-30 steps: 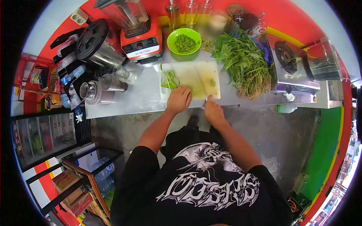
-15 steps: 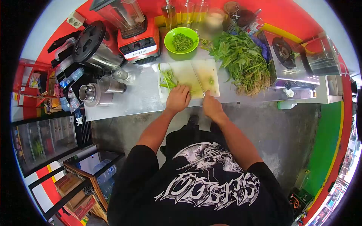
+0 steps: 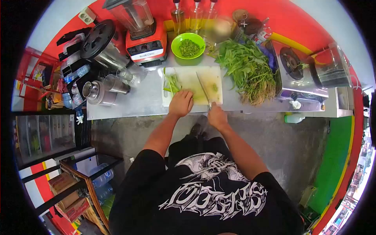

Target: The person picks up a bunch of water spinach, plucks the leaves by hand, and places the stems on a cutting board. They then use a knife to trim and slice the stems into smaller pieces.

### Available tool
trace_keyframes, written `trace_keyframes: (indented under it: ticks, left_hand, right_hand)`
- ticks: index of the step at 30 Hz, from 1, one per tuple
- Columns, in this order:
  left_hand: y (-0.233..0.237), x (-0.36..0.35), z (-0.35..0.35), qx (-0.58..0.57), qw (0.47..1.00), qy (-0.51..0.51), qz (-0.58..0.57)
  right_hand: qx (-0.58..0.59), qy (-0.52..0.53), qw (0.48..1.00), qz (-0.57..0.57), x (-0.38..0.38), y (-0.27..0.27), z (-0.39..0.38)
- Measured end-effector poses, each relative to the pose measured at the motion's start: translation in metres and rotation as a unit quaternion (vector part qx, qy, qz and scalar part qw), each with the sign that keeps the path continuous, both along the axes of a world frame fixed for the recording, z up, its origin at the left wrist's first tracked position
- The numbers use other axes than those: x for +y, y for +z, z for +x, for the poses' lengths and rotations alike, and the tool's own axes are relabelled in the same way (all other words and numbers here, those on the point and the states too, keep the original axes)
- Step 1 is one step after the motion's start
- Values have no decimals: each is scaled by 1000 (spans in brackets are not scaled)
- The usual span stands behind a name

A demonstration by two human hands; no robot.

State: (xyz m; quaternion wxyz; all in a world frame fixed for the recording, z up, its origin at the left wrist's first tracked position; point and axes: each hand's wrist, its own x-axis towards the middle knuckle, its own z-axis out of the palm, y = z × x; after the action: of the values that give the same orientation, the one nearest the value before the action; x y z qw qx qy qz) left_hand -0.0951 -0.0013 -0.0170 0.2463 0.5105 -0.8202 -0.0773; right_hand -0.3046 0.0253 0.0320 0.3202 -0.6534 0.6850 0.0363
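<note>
A white cutting board [image 3: 192,72] lies at the front of the steel table. My left hand [image 3: 181,103] presses with bent fingers on green stems [image 3: 172,83] at the board's left part. In my right hand [image 3: 217,116] is the handle of a knife [image 3: 202,85], its blade pointing away from me across the board. A few cut green pieces [image 3: 215,87] lie right of the blade. Behind the board stands a bright green bowl [image 3: 177,42] holding chopped greens [image 3: 189,47]. A large bunch of leafy greens with roots [image 3: 250,68] rests to the right of the board.
A red blender [image 3: 146,47] stands behind the board to the left, with metal cups [image 3: 116,84] and a glass [image 3: 124,73] in front. At the right is a steel stove [image 3: 282,51]. Bottles [image 3: 196,19] line the back wall.
The view has shifted slightly. Both hands remain at the board, and the knife is still in my right hand, its blade a little more tilted.
</note>
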Motion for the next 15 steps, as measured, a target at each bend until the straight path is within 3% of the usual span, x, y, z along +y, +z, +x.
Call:
trace_keyframes:
  ticks: [7,9,15]
  left_hand:
    - [6,-1,-6,26,999,-19,21]
    - [3,9,-16,34,996,73,27]
    - [10,18,-40,137,972,183,44]
  right_hand:
    - [-11,21,1000,-11,-9,-1,-1]
    - [-1,81,997,12,-10,7,-7]
    - [-60,11,998,18,9,3,-14]
